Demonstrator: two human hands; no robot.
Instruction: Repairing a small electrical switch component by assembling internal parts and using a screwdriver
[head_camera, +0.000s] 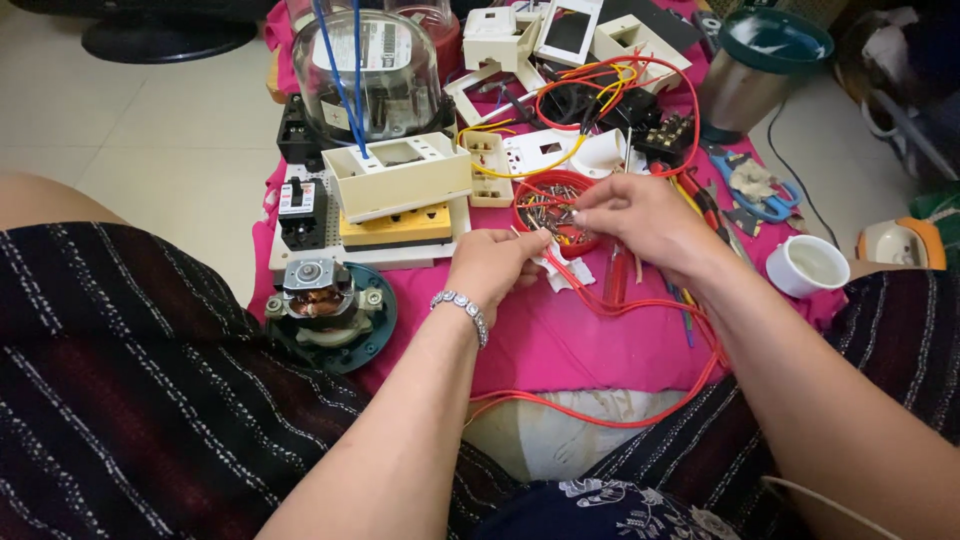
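Note:
My left hand (492, 266), with a beaded bracelet on the wrist, pinches a small white plastic electrical part (556, 262) with a red wire (610, 305) running from it. My right hand (640, 218) reaches into a round red bowl (527, 192) full of small metal screws, fingertips pinched at its rim; whether a screw is held I cannot tell. Both hands work over a pink cloth (560, 345) on a low table.
A glass-domed meter (366, 70), a white and yellow box block (398, 190), a small motor on a teal base (325, 305), white socket housings (540, 40), blue pliers (750, 185), a white cup (808, 265), a steel kettle (755, 70).

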